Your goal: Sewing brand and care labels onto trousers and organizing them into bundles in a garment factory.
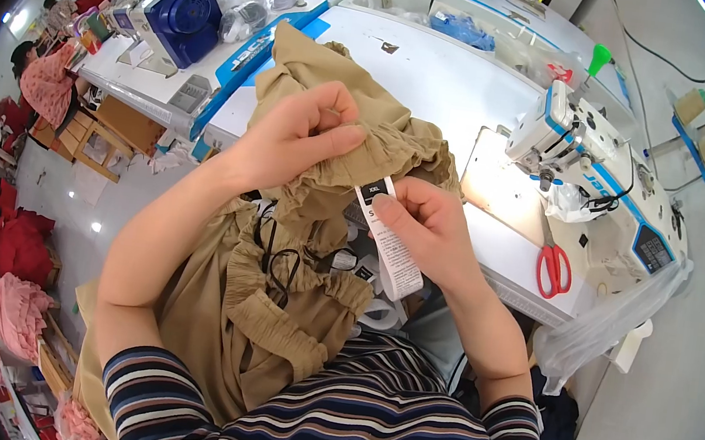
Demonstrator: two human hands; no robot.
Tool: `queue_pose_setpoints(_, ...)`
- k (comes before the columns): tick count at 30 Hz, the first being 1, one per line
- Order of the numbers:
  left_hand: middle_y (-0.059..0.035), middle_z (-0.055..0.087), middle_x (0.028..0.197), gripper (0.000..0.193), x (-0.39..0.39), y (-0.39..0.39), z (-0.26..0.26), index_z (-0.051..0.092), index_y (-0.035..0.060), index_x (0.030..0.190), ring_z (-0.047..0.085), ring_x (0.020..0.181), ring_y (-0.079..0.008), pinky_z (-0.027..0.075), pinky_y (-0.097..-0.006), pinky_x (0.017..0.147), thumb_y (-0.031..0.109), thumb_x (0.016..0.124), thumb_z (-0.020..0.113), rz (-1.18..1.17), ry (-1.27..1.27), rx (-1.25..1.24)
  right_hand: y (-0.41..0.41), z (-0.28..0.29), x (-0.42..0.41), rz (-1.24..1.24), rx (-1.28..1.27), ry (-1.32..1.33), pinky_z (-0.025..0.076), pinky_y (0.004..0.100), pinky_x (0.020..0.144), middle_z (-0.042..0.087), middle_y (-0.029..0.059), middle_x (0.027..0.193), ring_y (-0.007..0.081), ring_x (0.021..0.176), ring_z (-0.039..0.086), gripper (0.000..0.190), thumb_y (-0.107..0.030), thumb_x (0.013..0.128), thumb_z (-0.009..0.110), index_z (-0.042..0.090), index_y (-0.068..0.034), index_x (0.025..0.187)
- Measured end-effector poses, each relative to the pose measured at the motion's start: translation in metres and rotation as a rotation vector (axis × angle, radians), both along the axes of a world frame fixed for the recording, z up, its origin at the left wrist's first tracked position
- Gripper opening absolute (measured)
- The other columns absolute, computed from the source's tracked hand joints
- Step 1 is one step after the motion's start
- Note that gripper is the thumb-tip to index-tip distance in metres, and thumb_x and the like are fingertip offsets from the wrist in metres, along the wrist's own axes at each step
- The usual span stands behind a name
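My left hand [310, 132] pinches the gathered elastic waistband of a khaki garment [336, 86], which lies partly on the white sewing table. Below that waistband, my right hand [424, 225] holds white care labels [397, 258] between thumb and fingers. The labels bear printed writing, with a small black size tag [374, 191] at their upper end. More khaki garments [272, 335] with gathered waistbands and black drawcords [280, 270] are heaped over my lap on the left. Further labels [347, 260] show among them.
An industrial sewing machine [590, 163] stands on the right of the table. Red-handled scissors [554, 271] lie near the front edge, beside a hanging plastic bag [602, 336]. A blue machine [182, 18] stands at upper left. People [46, 77] sit farther left near piles of red and pink cloth.
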State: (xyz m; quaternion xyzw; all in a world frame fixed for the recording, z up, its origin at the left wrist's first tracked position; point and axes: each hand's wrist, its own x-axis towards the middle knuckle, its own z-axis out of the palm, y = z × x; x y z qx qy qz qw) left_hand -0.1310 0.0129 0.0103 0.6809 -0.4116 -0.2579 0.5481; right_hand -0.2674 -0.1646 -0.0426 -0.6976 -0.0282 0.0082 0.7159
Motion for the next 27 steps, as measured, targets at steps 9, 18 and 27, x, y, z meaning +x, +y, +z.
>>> queue_pose_setpoints(9, 0.0049, 0.054, 0.073, 0.014, 0.009, 0.002, -0.006, 0.045, 0.0061, 0.096, 0.042, 0.065, 0.0008, 0.03, -0.0179, 0.054, 0.016, 0.096, 0.055, 0.003, 0.099, -0.014, 0.005, -0.005, 0.001, 0.006, -0.006, 0.002, 0.046, 0.0184, 0.059, 0.063, 0.0007, 0.077, 0.0039, 0.067, 0.057, 0.021, -0.018, 0.095, 0.056, 0.061, 0.001, 0.101)
queue_pose_setpoints(18, 0.0048, 0.056, 0.074, 0.013, 0.014, 0.004, -0.006, 0.046, 0.0072, 0.096, 0.044, 0.065, 0.0009, 0.031, -0.0178, 0.053, 0.016, 0.095, 0.056, 0.0, 0.106, -0.008, 0.005, -0.004, 0.004, 0.006, -0.036, -0.006, 0.046, 0.0187, 0.06, 0.064, 0.0008, 0.078, 0.004, 0.068, 0.057, 0.021, -0.018, 0.096, 0.055, 0.061, 0.001, 0.102)
queue_pose_setpoints(27, 0.0032, 0.058, 0.077, 0.029, 0.006, 0.007, 0.006, 0.048, 0.0068, 0.098, 0.048, 0.067, -0.0008, 0.035, -0.0187, 0.056, 0.012, 0.081, 0.071, -0.003, 0.031, 0.075, 0.006, -0.001, 0.004, -0.022, -0.001, 0.012, 0.044, 0.018, 0.059, 0.063, 0.0001, 0.076, 0.0036, 0.066, 0.056, 0.018, -0.016, 0.093, 0.059, 0.063, 0.0, 0.098)
